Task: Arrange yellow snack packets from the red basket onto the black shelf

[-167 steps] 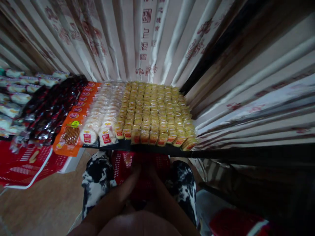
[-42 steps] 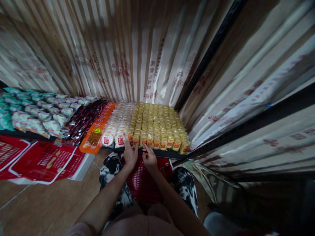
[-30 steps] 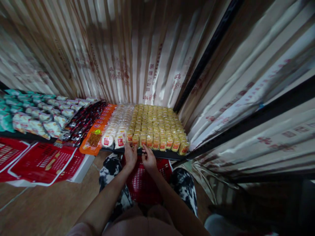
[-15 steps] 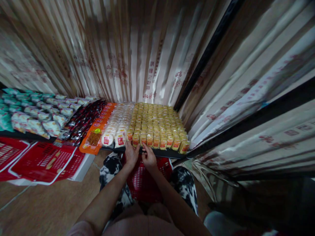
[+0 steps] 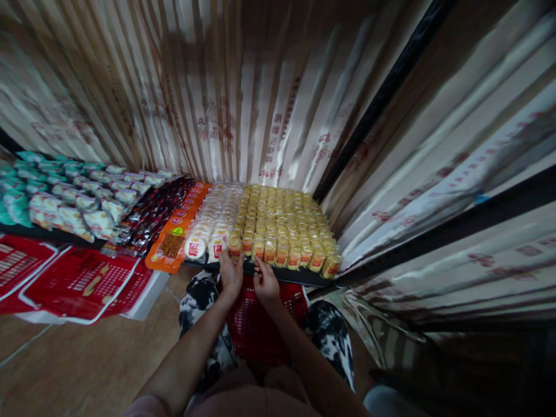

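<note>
Rows of small yellow wrapped snack packs [image 5: 284,226] with red labels stand on a dark shelf. My left hand [image 5: 231,275] is at the front edge, its thumb and forefinger apart on either side of a front yellow pack [image 5: 236,246]. The fingertips of my right hand [image 5: 266,284] are stretched out to the bottom of another front pack [image 5: 258,249]; its other fingers are loosely bent. Left of these stand clear-wrapped round white snacks [image 5: 206,231] with red labels. I see nothing lifted in either hand.
An orange bag [image 5: 176,237] of brown sticks, dark red packets [image 5: 158,214] and white and green packets [image 5: 82,197] fill the shelf leftward. Red printed bags [image 5: 87,284] sit below. A red basket [image 5: 256,324] stands between my knees. Pleated curtains [image 5: 243,98] and dark posts [image 5: 382,92] enclose the shelf.
The whole view has shifted slightly, so the shelf sits a little further right. Both hands stay at the front row, with the fingers lower against the front packs.
</note>
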Demonstrator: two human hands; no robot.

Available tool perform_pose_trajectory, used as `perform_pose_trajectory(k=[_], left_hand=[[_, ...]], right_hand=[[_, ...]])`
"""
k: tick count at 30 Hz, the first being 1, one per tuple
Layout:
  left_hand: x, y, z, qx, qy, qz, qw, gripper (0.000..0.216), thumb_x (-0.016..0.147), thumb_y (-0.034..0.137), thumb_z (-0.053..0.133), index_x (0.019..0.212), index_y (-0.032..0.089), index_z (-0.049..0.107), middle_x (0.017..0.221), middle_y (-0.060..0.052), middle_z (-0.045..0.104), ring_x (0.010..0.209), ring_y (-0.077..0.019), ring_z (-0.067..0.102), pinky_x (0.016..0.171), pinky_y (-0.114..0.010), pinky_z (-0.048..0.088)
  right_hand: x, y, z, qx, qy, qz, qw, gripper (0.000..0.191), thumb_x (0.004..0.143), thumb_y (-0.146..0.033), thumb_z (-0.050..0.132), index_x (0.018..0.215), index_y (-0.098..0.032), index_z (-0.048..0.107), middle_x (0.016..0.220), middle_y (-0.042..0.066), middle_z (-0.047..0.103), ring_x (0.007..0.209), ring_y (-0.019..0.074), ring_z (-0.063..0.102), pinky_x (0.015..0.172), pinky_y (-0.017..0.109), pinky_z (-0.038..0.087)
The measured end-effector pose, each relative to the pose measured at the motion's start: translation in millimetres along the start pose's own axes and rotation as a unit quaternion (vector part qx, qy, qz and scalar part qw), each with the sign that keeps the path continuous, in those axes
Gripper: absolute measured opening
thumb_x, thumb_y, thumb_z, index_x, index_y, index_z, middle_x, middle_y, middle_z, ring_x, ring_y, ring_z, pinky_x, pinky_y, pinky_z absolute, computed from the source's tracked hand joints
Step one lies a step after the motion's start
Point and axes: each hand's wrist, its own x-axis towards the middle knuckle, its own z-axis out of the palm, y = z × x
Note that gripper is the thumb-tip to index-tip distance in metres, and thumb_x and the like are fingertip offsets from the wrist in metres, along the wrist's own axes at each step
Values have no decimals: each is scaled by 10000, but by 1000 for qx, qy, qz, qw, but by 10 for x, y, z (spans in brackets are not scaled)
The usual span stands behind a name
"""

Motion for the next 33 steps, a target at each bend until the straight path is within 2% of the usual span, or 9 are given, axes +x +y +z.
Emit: perform_pose_trajectory(k=[6,10,17,23,33], left_hand=[[91,37,-38,61,-21,25,998,367,825,281,522,1145,105,488,1046,-148,527,894,-235,574,771,-339,464],[100,69,-18,68,-32,35,997,423,837,287,505,1227,134,448,1101,-153,521,971,-252,569,810,-345,464],[123,78,22,92,-52,39,994,404,849,260,481,1221,104,460,1195,-179,487,1127,-269,498,898,-363,442],[85,55,9,104,-71,22,992,478,858,293,473,1289,100,402,1218,-187,469,1104,-267,522,874,-355,459],[8,39,-43,127,-69,48,988,617,867,370,443,1387,98,251,1239,-208,447,1016,-268,578,807,-341,482]], right_hand=[[-1,24,12,-12,5,2,1000,548,735,-95,386,1268,-181,479,1029,83,598,862,147,612,722,259,542],[12,68,18,-18,4,-1,1000,547,719,-84,387,1245,-187,497,1023,75,611,852,137,616,709,231,536],[29,56,43,-51,9,14,999,520,696,-97,410,1194,-183,534,991,61,633,839,137,618,698,224,532],[26,85,32,-24,14,21,999,481,712,-112,413,1178,-157,523,1007,76,646,821,139,631,676,230,540],[-2,68,22,22,33,23,999,467,733,-130,403,1185,-130,520,999,105,635,815,149,629,684,253,543]])
